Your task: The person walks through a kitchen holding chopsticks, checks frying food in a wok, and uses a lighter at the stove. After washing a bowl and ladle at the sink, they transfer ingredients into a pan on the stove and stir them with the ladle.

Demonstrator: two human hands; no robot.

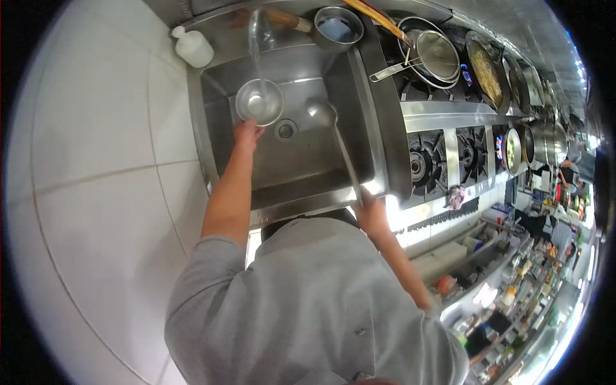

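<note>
Over the steel sink, my left hand grips the near rim of a small metal bowl. Running water falls from the faucet into this bowl. My right hand is closed around the handle of a long metal ladle. The ladle's round head is inside the sink, to the right of the bowl and apart from it. Between and below them shows the drain.
A white pump bottle stands at the back left. Behind the sink are a brush and a metal pot. To the right, a strainer rests over a pan near lit burners; a wok holds food.
</note>
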